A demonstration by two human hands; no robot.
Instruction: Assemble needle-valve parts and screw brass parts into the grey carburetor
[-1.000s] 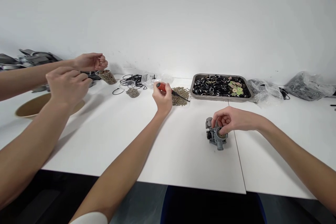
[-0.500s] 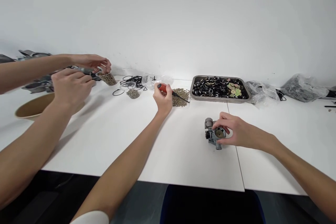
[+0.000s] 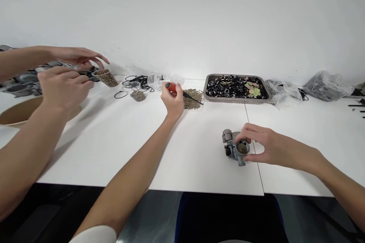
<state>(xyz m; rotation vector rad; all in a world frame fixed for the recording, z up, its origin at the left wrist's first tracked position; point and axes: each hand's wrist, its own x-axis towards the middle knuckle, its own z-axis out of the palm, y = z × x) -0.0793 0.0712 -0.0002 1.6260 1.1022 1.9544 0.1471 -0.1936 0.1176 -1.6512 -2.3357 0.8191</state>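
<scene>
My left hand is closed around the red handle of a screwdriver. The dark shaft points right, its tip over a pile of small brass-coloured screws or jets in a shallow clear container. On the white table, my right hand grips a grey metal carburetor, thumb and fingers on either side of its round bore. The bore faces up toward me, and a brass-coloured disc shows inside.
A co-worker's hands work at left, near a clear cup of small brass parts and a tan bowl. Black rubber rings lie behind. A metal tray of black parts and plastic bags line the wall.
My view has shifted slightly. The carburetor has tipped a little in my right hand, its bore turning more toward me. The screwdriver tip stays over the brass parts. The co-worker's fingers shifted at the cup.
</scene>
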